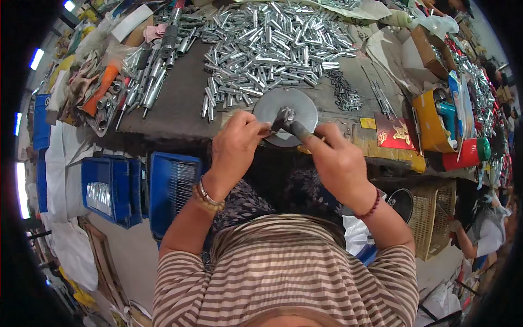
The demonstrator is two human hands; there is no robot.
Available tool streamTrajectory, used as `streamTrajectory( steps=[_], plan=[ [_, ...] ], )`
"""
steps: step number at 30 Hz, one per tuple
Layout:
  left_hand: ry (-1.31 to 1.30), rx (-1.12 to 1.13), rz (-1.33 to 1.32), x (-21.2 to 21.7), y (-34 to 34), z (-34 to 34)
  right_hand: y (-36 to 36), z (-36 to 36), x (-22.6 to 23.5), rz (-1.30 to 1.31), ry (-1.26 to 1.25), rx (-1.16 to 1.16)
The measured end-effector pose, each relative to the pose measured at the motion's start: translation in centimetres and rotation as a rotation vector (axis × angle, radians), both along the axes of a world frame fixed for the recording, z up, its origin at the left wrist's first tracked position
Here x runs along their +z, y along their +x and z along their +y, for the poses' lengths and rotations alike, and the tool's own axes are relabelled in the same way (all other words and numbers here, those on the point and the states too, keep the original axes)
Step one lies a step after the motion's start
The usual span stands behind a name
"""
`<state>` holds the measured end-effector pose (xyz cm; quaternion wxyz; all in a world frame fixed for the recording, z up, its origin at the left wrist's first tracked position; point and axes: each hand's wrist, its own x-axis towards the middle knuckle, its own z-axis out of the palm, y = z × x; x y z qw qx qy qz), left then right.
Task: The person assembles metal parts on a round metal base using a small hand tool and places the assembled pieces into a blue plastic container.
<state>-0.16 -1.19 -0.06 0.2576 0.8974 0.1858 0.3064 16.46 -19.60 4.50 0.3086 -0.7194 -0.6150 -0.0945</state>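
Note:
A round grey metal disc [298,104] lies at the bench's near edge. Over it, my right hand [339,159] is closed round the handle of a small hammer [289,121], whose head is above the disc's middle. My left hand [235,146] pinches a small piece at the disc's left side; thumb and fingers cover most of it, so its kind does not show. Beyond the disc spreads a big heap of shiny metal tubes [272,43]. Right of that heap lies a smaller pile of short dark metal pins [344,91].
Hand tools [155,82] crowd the bench's left side, near an orange-handled tool [103,87]. To the right are a red card [396,133], thin rods [379,98] and a yellow container [433,122]. Blue bins [158,210] stand below left, a wicker basket [430,218] below right. Another person's arm [463,240] shows far right.

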Motion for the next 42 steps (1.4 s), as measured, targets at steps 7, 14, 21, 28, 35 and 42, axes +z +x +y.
streamTrajectory(
  steps=[7,14,21,28,35,42],
  plan=[
    [0.019,0.015,-0.01,0.1,0.1,0.1,-0.5,0.1,0.7,0.048,0.111,-0.028],
    [-0.017,-0.025,-0.018,0.0,-0.1,0.1,-0.6,0.3,0.2,0.104,0.201,-0.051],
    [0.003,-0.013,0.005,0.2,0.0,0.2,-0.4,0.7,0.6,0.046,-0.045,-0.03],
    [0.101,-0.051,0.016,0.8,0.0,0.5,4.4,2.2,0.7,0.407,-0.083,-0.008],
    [0.186,-0.147,0.101,1.0,-0.3,1.5,4.5,3.0,-0.9,-0.051,-0.029,0.011],
    [0.19,-0.151,0.076,0.3,-0.2,1.6,2.0,2.1,-2.5,0.093,-0.198,-0.004]
  ],
)
